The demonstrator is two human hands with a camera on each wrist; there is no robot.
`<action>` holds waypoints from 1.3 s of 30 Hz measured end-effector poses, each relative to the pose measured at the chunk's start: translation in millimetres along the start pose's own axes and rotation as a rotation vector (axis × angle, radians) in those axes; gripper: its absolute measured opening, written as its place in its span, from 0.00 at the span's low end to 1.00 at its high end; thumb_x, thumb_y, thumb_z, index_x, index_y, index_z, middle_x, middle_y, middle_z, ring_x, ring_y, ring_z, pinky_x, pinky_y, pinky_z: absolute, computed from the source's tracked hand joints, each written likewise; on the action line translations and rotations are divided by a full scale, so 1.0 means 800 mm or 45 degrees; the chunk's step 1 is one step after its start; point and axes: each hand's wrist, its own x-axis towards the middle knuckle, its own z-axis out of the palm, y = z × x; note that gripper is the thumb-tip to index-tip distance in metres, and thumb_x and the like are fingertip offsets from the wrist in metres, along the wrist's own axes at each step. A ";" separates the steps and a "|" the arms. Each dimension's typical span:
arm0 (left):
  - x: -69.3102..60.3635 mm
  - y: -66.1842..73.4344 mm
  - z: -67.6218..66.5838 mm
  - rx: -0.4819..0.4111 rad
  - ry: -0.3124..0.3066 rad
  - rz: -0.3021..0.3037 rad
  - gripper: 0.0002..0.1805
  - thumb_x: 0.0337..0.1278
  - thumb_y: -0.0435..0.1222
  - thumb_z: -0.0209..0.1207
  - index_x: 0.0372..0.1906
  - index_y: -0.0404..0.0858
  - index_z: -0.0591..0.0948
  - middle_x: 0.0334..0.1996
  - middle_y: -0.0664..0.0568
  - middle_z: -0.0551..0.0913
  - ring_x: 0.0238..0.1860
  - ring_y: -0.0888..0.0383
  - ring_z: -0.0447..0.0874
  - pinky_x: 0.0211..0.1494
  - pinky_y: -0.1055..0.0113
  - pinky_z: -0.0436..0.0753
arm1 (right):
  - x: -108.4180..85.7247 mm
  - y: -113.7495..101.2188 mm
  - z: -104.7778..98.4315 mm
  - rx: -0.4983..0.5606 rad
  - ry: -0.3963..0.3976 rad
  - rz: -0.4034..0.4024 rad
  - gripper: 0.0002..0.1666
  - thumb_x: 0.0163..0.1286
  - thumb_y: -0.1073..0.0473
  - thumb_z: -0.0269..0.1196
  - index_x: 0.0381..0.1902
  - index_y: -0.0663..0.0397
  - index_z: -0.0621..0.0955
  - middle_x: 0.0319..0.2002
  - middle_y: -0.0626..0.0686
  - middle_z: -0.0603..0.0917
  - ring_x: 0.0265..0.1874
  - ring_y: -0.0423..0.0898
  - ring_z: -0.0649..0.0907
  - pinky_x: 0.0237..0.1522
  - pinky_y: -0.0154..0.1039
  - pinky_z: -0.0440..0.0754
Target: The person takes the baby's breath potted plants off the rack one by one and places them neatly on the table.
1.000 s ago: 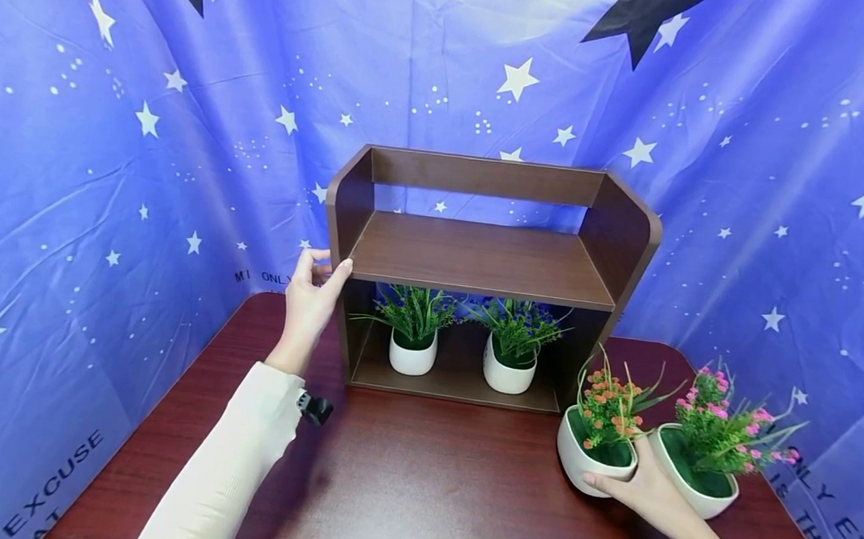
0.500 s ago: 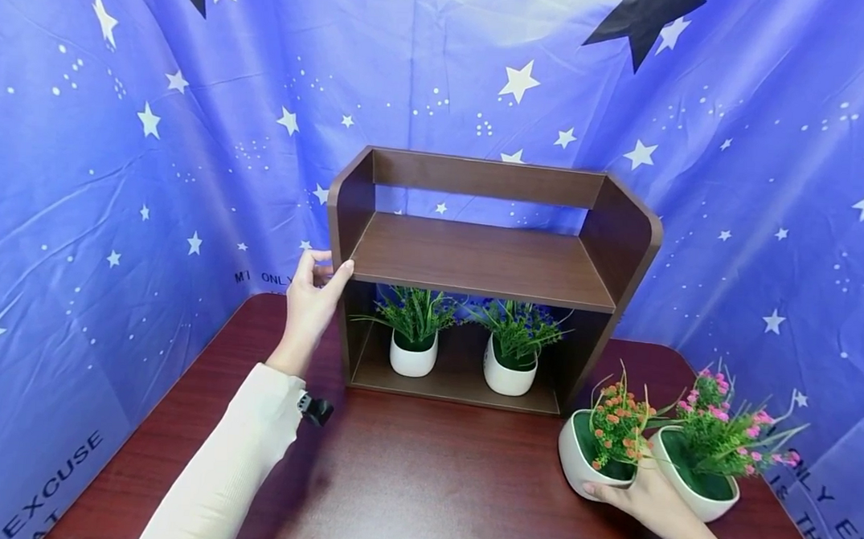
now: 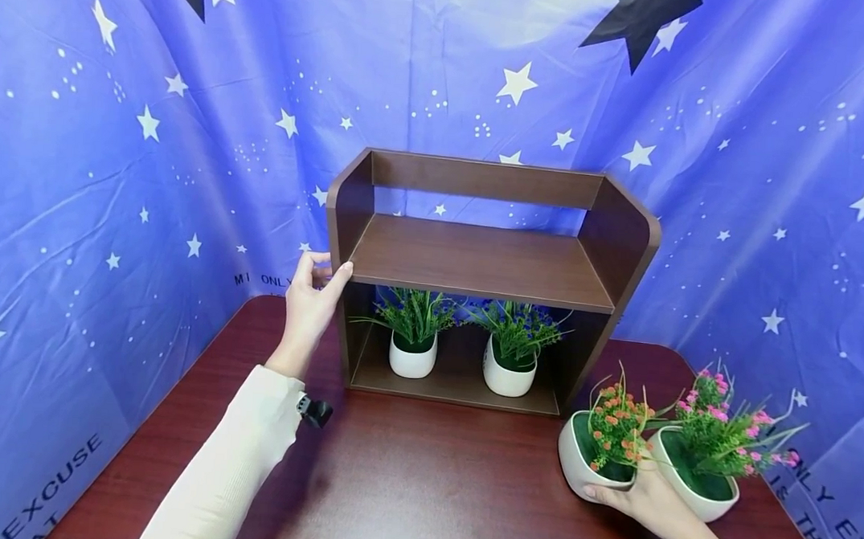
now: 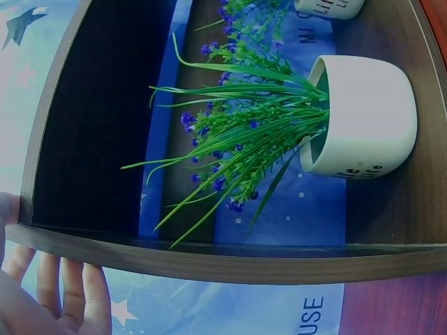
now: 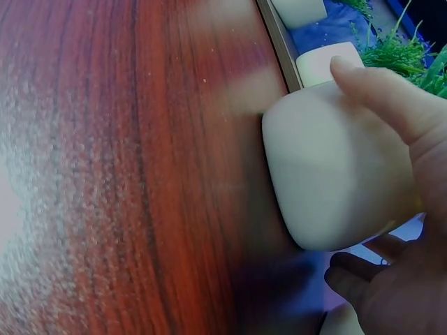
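My left hand (image 3: pixel 310 308) grips the left side panel of a brown two-tier shelf (image 3: pixel 476 259), thumb at the front edge and fingers outside. In the head view's right part, my right hand (image 3: pixel 650 498) holds a white-potted plant with orange flowers (image 3: pixel 619 426). The right wrist view has the thumb on the white pot (image 5: pixel 328 174), which stands on the table; the other fingers are partly hidden behind it. Close beside that hand is a white-potted plant with pink flowers (image 3: pixel 705 482), partly covered by it.
Two white-potted plants stand on the shelf's lower tier, a left blue-flowered plant (image 3: pixel 412 357) and a right blue-flowered plant (image 3: pixel 510 377). The reddish-brown table (image 3: pixel 423 478) extends in front. Behind and at both sides hangs a blue star-printed curtain (image 3: pixel 190 170).
Over the first half second, the orange-flowered plant turned or tilted slightly, its flowers shifting right. Since then it looks still. My left hand keeps its hold on the shelf.
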 end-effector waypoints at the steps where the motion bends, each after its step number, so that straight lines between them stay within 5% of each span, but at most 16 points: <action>1: 0.000 -0.001 0.000 0.003 0.004 0.001 0.18 0.60 0.42 0.68 0.48 0.38 0.78 0.36 0.48 0.80 0.38 0.59 0.76 0.39 0.68 0.75 | 0.000 0.000 0.000 0.004 -0.008 0.010 0.47 0.42 0.57 0.84 0.59 0.66 0.76 0.53 0.62 0.81 0.54 0.22 0.69 0.54 0.15 0.61; 7: 0.000 -0.003 0.000 0.029 0.014 0.027 0.17 0.59 0.44 0.68 0.48 0.40 0.79 0.36 0.48 0.82 0.37 0.59 0.77 0.39 0.67 0.76 | 0.000 -0.006 -0.007 0.059 -0.065 0.197 0.53 0.51 0.57 0.80 0.69 0.67 0.65 0.64 0.68 0.72 0.57 0.25 0.68 0.52 0.14 0.60; 11: 0.000 -0.002 0.000 0.020 0.010 0.018 0.17 0.59 0.44 0.68 0.48 0.41 0.79 0.37 0.48 0.82 0.38 0.59 0.78 0.40 0.66 0.76 | 0.005 -0.016 -0.019 0.079 -0.139 0.370 0.59 0.59 0.54 0.75 0.76 0.66 0.52 0.69 0.72 0.63 0.66 0.53 0.68 0.54 0.18 0.62; 14: -0.001 -0.001 0.000 0.014 0.013 0.010 0.17 0.59 0.44 0.68 0.48 0.41 0.79 0.37 0.48 0.82 0.39 0.58 0.78 0.40 0.66 0.76 | 0.008 -0.024 -0.030 0.025 -0.185 0.500 0.55 0.64 0.49 0.72 0.74 0.64 0.51 0.66 0.77 0.64 0.64 0.70 0.67 0.54 0.35 0.72; 17: -0.001 -0.001 0.000 0.013 0.015 0.008 0.17 0.59 0.44 0.68 0.48 0.41 0.79 0.37 0.49 0.81 0.38 0.58 0.77 0.40 0.66 0.76 | 0.013 -0.031 -0.039 0.035 -0.187 0.555 0.53 0.66 0.48 0.70 0.73 0.63 0.50 0.66 0.79 0.64 0.63 0.72 0.67 0.56 0.54 0.74; 23: 0.000 -0.002 0.001 0.015 0.012 0.012 0.17 0.59 0.44 0.68 0.48 0.40 0.79 0.35 0.50 0.81 0.38 0.59 0.77 0.39 0.67 0.75 | 0.027 -0.042 -0.054 0.151 -0.127 0.456 0.61 0.68 0.52 0.68 0.81 0.40 0.38 0.76 0.71 0.46 0.69 0.76 0.55 0.56 0.77 0.60; 26: 0.000 -0.001 0.001 0.010 0.011 0.013 0.17 0.59 0.43 0.68 0.48 0.40 0.79 0.34 0.51 0.80 0.37 0.60 0.76 0.38 0.67 0.75 | 0.035 -0.046 -0.060 0.185 -0.074 0.344 0.61 0.68 0.58 0.68 0.81 0.35 0.38 0.76 0.66 0.51 0.69 0.62 0.61 0.60 0.62 0.67; 28: 0.000 -0.001 0.001 0.005 0.007 0.009 0.17 0.60 0.43 0.68 0.48 0.40 0.79 0.34 0.52 0.79 0.37 0.60 0.75 0.38 0.68 0.75 | 0.038 -0.049 -0.062 0.171 -0.033 0.262 0.60 0.68 0.61 0.68 0.81 0.38 0.40 0.74 0.61 0.58 0.61 0.49 0.68 0.54 0.45 0.73; 31: 0.000 0.000 0.001 -0.002 0.004 0.006 0.17 0.59 0.43 0.68 0.48 0.40 0.79 0.34 0.51 0.79 0.37 0.60 0.76 0.39 0.68 0.75 | 0.045 -0.054 -0.064 0.141 0.041 0.165 0.58 0.67 0.65 0.67 0.81 0.43 0.44 0.70 0.59 0.66 0.49 0.33 0.70 0.41 0.26 0.69; 39: -0.001 0.000 -0.001 0.015 0.006 -0.005 0.19 0.60 0.45 0.68 0.49 0.40 0.78 0.37 0.50 0.80 0.40 0.59 0.76 0.41 0.67 0.76 | 0.074 -0.076 -0.069 0.208 0.122 0.078 0.52 0.71 0.67 0.63 0.81 0.43 0.46 0.68 0.66 0.69 0.61 0.25 0.68 0.52 0.17 0.65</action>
